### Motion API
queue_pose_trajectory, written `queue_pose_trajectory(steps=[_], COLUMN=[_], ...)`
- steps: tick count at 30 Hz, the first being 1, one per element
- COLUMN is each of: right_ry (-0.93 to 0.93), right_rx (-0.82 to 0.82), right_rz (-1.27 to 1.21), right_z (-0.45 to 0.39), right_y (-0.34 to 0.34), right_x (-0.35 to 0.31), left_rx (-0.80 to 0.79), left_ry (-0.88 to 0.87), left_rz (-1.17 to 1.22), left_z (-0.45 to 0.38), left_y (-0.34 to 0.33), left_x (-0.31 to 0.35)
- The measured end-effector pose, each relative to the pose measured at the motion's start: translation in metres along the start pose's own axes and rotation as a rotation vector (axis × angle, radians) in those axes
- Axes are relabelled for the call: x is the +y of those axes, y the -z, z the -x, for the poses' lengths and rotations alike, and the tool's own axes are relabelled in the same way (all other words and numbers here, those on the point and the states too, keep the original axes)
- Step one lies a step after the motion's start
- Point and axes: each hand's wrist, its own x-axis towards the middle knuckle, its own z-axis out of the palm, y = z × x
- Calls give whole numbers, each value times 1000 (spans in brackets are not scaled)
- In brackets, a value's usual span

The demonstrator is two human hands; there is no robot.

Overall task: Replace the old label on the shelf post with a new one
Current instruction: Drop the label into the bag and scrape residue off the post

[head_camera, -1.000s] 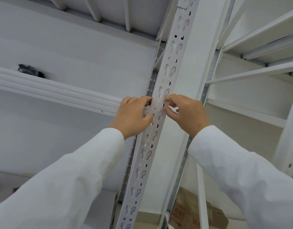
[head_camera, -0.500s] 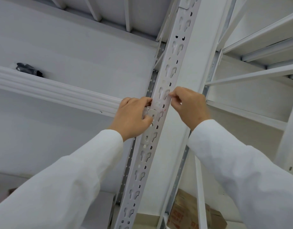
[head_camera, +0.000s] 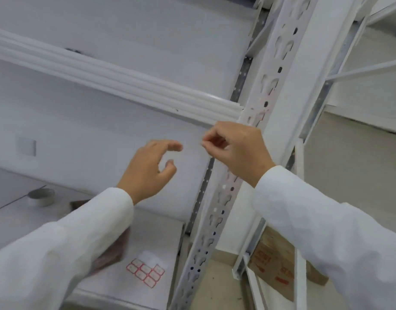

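Note:
The white perforated shelf post (head_camera: 279,70) runs diagonally up the middle, with faint red traces (head_camera: 262,113) on its face just above my right hand. My right hand (head_camera: 235,151) is off the post to its left, thumb and forefinger pinched on a small pale scrap that looks like the old label (head_camera: 203,143); it is blurred. My left hand (head_camera: 151,168) hovers lower left of it, fingers curled apart and holding nothing. A sheet of red-bordered new labels (head_camera: 145,272) lies on the lower shelf board below my left arm.
A roll of tape (head_camera: 41,196) stands on the lower shelf at the left, with a dark object (head_camera: 79,203) partly hidden by my left sleeve. A white shelf beam (head_camera: 116,80) crosses above. A cardboard box (head_camera: 274,265) sits on the floor right of the post.
Both hands have left the post and dropped down and left. The right hand came away pinching the scrap; the left hand opened. The view has tilted down, showing the lower shelf and label sheet.

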Motion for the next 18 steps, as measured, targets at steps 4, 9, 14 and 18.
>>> queue_pose_trajectory(steps=[4, 9, 14, 18], right_ry=[93, -99, -417, -515], right_rx=[-118, -223, -535, -727], right_rz=[-122, -264, -283, -167], right_z=[10, 24, 33, 37], right_y=[-95, -210, -291, -331], right_x=[-39, -67, -73, -76], left_rx=[37, 76, 69, 60], left_ry=[414, 801, 834, 827], left_rz=[-47, -98, -202, -237], left_z=[47, 86, 97, 104], left_y=[21, 42, 48, 50], left_x=[-84, -151, -174, -184])
